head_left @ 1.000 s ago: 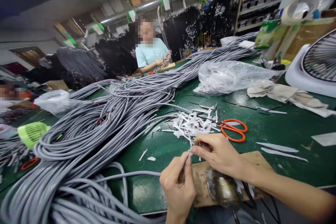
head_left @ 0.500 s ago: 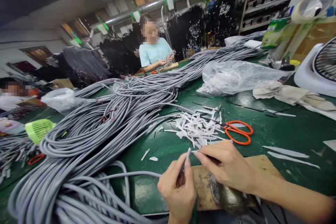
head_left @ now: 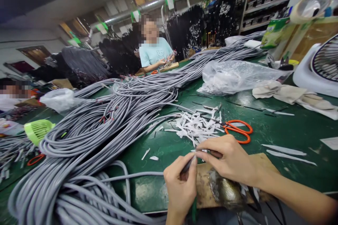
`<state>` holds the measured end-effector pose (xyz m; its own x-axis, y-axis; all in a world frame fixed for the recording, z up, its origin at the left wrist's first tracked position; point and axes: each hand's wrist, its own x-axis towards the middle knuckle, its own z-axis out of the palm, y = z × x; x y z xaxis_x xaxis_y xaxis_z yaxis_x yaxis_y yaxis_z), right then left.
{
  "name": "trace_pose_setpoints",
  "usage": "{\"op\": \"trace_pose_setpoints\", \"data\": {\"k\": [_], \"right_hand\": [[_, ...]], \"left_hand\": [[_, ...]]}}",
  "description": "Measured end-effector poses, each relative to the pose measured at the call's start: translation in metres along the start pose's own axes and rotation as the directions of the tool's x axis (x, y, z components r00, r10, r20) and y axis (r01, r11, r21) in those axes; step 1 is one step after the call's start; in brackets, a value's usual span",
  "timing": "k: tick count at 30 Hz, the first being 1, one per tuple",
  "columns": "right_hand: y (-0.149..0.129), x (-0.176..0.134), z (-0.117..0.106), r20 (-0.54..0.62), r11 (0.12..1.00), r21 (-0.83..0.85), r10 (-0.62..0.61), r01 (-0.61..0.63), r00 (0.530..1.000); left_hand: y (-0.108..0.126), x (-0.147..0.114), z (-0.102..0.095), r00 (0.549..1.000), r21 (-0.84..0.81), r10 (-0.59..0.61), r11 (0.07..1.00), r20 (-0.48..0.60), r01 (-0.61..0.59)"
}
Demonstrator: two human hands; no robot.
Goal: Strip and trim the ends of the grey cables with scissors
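My left hand is closed around the end of a grey cable that runs in from the left. Its thumb and forefinger pinch close to the tip. Against that tip, the fingers of my right hand are pressed together. A dark, slim piece shows under the right fingers, but its kind is hidden. Both hands are above a worn wooden board with a dark, shiny metal piece on it. Just beyond the hands lies a heap of white strips, with orange-handled scissors beside it.
A long bundle of grey cables covers the left and middle of the green table. Farther right are a clear plastic bag, cloth gloves and a fan. A co-worker sits across the table.
My right fingers have come in to meet the cable tip, which they were slightly apart from before. My left hand has shifted a little to the right.
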<state>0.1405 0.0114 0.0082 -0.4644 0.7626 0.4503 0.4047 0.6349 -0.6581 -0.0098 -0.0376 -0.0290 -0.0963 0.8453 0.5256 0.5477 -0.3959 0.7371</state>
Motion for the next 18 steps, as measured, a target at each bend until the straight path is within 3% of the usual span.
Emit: {"op": "trace_pose_setpoints", "data": {"k": [3, 5, 7, 9, 12, 15, 18], "right_hand": [[0.000, 0.005, -0.006, 0.131, 0.990, 0.019, 0.137, -0.140, 0.982], [0.000, 0.010, -0.010, 0.284, 0.953, 0.138, 0.223, -0.270, 0.933], [0.002, 0.013, -0.012, 0.428, 0.882, 0.280, 0.240, -0.380, 0.871], [0.003, 0.015, -0.011, 0.481, 0.831, 0.359, 0.225, -0.425, 0.847], [0.003, 0.012, -0.006, 0.416, 0.871, 0.324, 0.220, -0.370, 0.882], [0.000, 0.006, -0.001, 0.300, 0.962, 0.197, 0.125, -0.189, 0.946], [-0.001, 0.001, 0.000, 0.239, 0.998, 0.054, -0.031, 0.019, 0.971]], "left_hand": [[0.000, 0.002, -0.001, 0.993, -0.074, 0.039, 0.997, 0.109, -0.031], [0.000, 0.003, -0.003, 0.982, -0.123, 0.130, 0.986, 0.139, -0.113], [0.001, 0.002, -0.005, 0.980, -0.163, 0.164, 0.976, 0.112, -0.145], [0.001, 0.002, -0.007, 0.991, -0.194, 0.116, 0.976, 0.068, -0.101], [-0.001, 0.001, -0.006, 0.999, -0.223, -0.053, 0.973, 0.006, 0.053], [-0.006, 0.001, -0.003, 0.978, -0.222, -0.211, 0.954, -0.010, 0.203], [-0.007, 0.004, 0.000, 0.980, -0.126, -0.187, 0.973, 0.072, 0.195]]}}
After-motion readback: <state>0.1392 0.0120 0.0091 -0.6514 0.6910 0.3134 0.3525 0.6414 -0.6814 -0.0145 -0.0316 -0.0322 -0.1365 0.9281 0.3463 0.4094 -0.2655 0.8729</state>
